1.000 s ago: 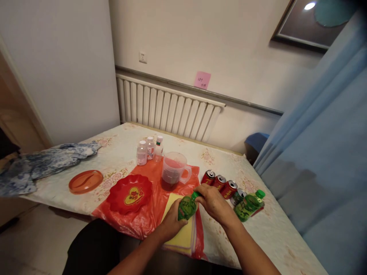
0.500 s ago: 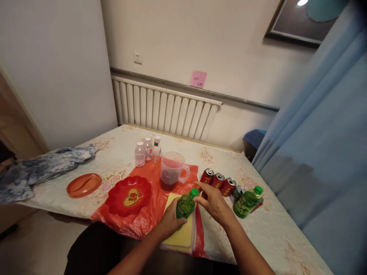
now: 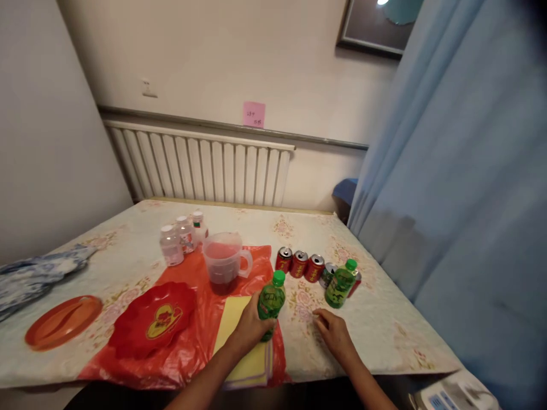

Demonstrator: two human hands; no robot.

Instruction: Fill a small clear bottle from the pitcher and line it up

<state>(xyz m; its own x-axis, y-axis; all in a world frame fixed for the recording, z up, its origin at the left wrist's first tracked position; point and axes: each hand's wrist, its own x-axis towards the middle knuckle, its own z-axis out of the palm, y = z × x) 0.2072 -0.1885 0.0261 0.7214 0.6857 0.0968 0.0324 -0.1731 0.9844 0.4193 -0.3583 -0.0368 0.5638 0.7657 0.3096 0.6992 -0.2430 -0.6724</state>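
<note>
Bottle in hand: a green bottle with a green cap stands upright at the near edge of the table, its base over the edge of the yellow cloth and the red plastic sheet.
Left hand: the left hand wraps the lower half of the bottle from the near side, fingers curled round it, which steadies it upright.
Right hand: the right hand lies low over the tablecloth to the right, apart from the bottle, fingers loosely spread and holding nothing; whether the fingertips touch the cloth is hard to tell.
Cap: it sits on the bottle neck; whether it is screwed tight cannot be seen.
Second bottle: a matching green bottle stands just right of the cans, capped and untouched.
Cans: three red cans stand in a row touching one another, with a darker can at the row's right end.
Jug: a clear jug holding red liquid stands on the red sheet, behind the held bottle.
Small bottles: three small clear bottles are grouped left of the jug.
Dishes: a red dish rests on the sheet; an orange plate lies further left.
</note>
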